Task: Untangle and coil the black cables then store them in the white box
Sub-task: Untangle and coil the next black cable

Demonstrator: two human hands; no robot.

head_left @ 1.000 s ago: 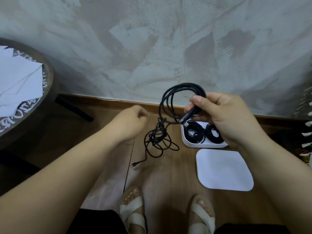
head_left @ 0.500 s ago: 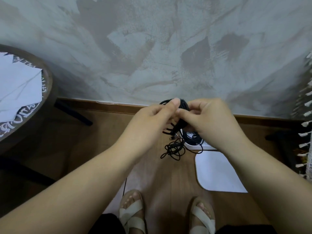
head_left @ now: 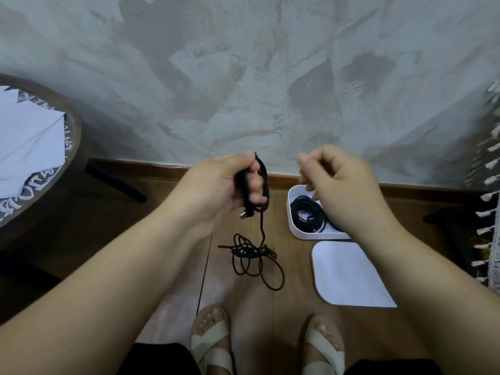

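"Black cable, where is it?"
"Partly coiled in the left hand, whose fingers wrap round the loops, with a plug sticking out below. One strand hangs toward 6 o'clock to a tangle on the wooden floor."
"And the right hand?"
"At 3 o'clock of the left, apart from it, above the white box. Its fingers are curled and blurred; I cannot tell whether they pinch anything."
"The box?"
"Open, on the floor, with coiled cables inside. Its white lid lies flat just beside it, at 5 o'clock."
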